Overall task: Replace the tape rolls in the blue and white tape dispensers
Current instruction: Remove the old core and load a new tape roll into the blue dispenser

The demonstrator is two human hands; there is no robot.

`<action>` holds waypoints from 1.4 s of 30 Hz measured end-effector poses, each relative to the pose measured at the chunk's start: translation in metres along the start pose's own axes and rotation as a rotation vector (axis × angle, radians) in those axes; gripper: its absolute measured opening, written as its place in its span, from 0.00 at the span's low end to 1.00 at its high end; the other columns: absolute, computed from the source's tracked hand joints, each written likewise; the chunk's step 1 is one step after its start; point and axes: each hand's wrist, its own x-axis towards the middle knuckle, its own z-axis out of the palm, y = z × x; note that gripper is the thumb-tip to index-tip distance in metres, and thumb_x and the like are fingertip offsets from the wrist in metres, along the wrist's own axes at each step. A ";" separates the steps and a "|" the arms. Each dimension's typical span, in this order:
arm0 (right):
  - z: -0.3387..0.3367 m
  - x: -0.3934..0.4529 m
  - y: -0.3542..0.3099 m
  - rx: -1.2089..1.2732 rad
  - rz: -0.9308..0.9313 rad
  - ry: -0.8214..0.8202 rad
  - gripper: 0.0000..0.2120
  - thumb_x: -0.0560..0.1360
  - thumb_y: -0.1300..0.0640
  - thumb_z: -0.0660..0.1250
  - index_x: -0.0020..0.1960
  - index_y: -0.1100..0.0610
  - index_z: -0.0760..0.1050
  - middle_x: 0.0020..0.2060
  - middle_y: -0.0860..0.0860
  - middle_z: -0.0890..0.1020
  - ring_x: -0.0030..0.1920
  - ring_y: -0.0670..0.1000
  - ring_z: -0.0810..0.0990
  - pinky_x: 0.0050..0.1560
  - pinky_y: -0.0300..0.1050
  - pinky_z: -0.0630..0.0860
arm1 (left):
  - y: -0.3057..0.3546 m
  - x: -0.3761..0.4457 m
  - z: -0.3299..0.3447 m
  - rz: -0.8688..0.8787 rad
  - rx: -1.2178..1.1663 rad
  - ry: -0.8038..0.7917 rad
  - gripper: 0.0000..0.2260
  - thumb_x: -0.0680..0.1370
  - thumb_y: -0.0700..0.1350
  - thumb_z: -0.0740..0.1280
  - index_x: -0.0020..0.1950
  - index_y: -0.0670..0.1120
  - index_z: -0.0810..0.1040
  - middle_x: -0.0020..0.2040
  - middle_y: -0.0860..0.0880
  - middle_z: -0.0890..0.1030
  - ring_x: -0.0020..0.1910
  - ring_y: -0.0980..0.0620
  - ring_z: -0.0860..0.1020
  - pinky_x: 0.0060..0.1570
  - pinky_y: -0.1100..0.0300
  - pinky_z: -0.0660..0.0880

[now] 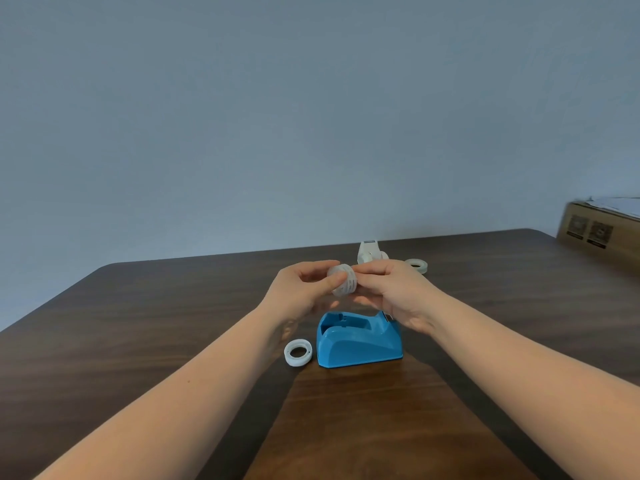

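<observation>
The blue tape dispenser [360, 341] stands on the dark wooden table [138, 341], its roll cavity open and bare. Above it, my left hand [304, 289] and my right hand [394, 292] pinch a white tape roll [344, 280] between them from both sides. Another white roll [298, 352] lies flat just left of the blue dispenser. The white tape dispenser [369, 252] stands farther back, partly hidden behind my hands. A third roll [416, 265] lies flat to its right.
A cardboard box [599, 233] with papers on top sits at the far right edge of the table. A plain grey-blue wall rises behind the table's far edge.
</observation>
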 end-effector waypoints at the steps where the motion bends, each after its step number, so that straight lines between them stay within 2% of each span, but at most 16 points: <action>1: 0.000 0.000 0.000 0.010 0.005 -0.008 0.09 0.74 0.63 0.69 0.52 0.56 0.82 0.48 0.53 0.85 0.50 0.51 0.85 0.50 0.43 0.82 | 0.000 0.000 0.000 0.010 0.004 0.007 0.14 0.72 0.47 0.74 0.57 0.49 0.82 0.53 0.49 0.83 0.53 0.50 0.81 0.48 0.57 0.82; 5: 0.002 0.001 -0.001 0.087 0.048 -0.028 0.08 0.73 0.65 0.69 0.51 0.57 0.82 0.48 0.55 0.86 0.50 0.53 0.85 0.48 0.43 0.83 | -0.004 -0.001 0.001 0.030 -0.007 0.037 0.13 0.71 0.47 0.75 0.55 0.49 0.83 0.52 0.48 0.84 0.53 0.48 0.81 0.52 0.53 0.81; 9: 0.002 0.002 0.000 0.082 0.077 -0.027 0.10 0.74 0.65 0.69 0.53 0.58 0.82 0.50 0.56 0.85 0.54 0.54 0.83 0.58 0.50 0.79 | -0.008 -0.001 0.000 0.036 -0.022 0.041 0.13 0.70 0.46 0.76 0.54 0.48 0.84 0.51 0.44 0.84 0.52 0.44 0.81 0.54 0.48 0.80; 13: 0.002 0.001 -0.003 0.077 0.059 -0.021 0.09 0.75 0.67 0.67 0.51 0.57 0.83 0.49 0.55 0.85 0.54 0.53 0.84 0.55 0.48 0.81 | -0.007 -0.001 -0.002 0.015 -0.004 -0.011 0.14 0.69 0.44 0.77 0.54 0.47 0.84 0.52 0.44 0.84 0.54 0.43 0.82 0.54 0.50 0.81; 16: 0.001 0.001 -0.004 0.082 0.047 -0.015 0.10 0.76 0.66 0.66 0.54 0.58 0.82 0.51 0.56 0.85 0.54 0.53 0.83 0.58 0.51 0.79 | -0.005 -0.001 -0.005 0.012 0.008 -0.024 0.13 0.69 0.45 0.77 0.52 0.46 0.84 0.51 0.44 0.84 0.55 0.42 0.82 0.56 0.47 0.80; 19: 0.002 0.002 -0.004 0.085 0.040 -0.002 0.11 0.76 0.66 0.65 0.57 0.58 0.80 0.52 0.56 0.84 0.54 0.53 0.84 0.57 0.50 0.80 | -0.003 -0.001 -0.007 0.005 0.026 -0.030 0.12 0.68 0.45 0.77 0.50 0.45 0.84 0.49 0.44 0.85 0.55 0.41 0.82 0.57 0.45 0.79; 24: 0.007 0.000 -0.006 0.046 0.045 0.018 0.11 0.78 0.65 0.62 0.56 0.54 0.77 0.51 0.54 0.84 0.49 0.52 0.86 0.49 0.46 0.83 | -0.001 -0.001 -0.010 -0.005 0.059 -0.040 0.11 0.68 0.45 0.77 0.48 0.46 0.84 0.48 0.44 0.85 0.52 0.43 0.82 0.56 0.47 0.80; 29: 0.010 -0.001 -0.013 -0.075 0.026 0.080 0.08 0.79 0.59 0.62 0.56 0.55 0.77 0.51 0.54 0.83 0.50 0.52 0.84 0.52 0.47 0.82 | 0.000 -0.001 -0.014 0.000 0.051 -0.038 0.14 0.66 0.46 0.78 0.50 0.45 0.84 0.49 0.45 0.85 0.50 0.47 0.83 0.51 0.54 0.82; 34: 0.006 -0.006 -0.019 -0.238 0.040 0.126 0.11 0.78 0.51 0.63 0.56 0.57 0.77 0.45 0.55 0.84 0.45 0.51 0.85 0.47 0.43 0.83 | 0.001 -0.002 -0.016 0.041 0.153 0.019 0.15 0.68 0.46 0.77 0.52 0.44 0.83 0.48 0.46 0.84 0.49 0.49 0.83 0.50 0.57 0.82; 38: 0.007 -0.011 -0.019 -0.352 0.012 0.135 0.07 0.76 0.55 0.68 0.53 0.56 0.78 0.42 0.55 0.84 0.43 0.52 0.85 0.45 0.43 0.83 | -0.002 -0.002 -0.014 0.040 0.184 0.052 0.15 0.67 0.45 0.78 0.51 0.45 0.83 0.48 0.46 0.84 0.49 0.50 0.83 0.51 0.54 0.82; 42: 0.007 -0.014 -0.017 -0.345 0.012 0.145 0.05 0.74 0.61 0.70 0.50 0.56 0.80 0.42 0.55 0.84 0.40 0.50 0.84 0.42 0.41 0.83 | -0.002 -0.003 -0.012 0.058 0.204 0.052 0.16 0.66 0.45 0.79 0.52 0.44 0.83 0.47 0.46 0.84 0.47 0.51 0.83 0.48 0.57 0.82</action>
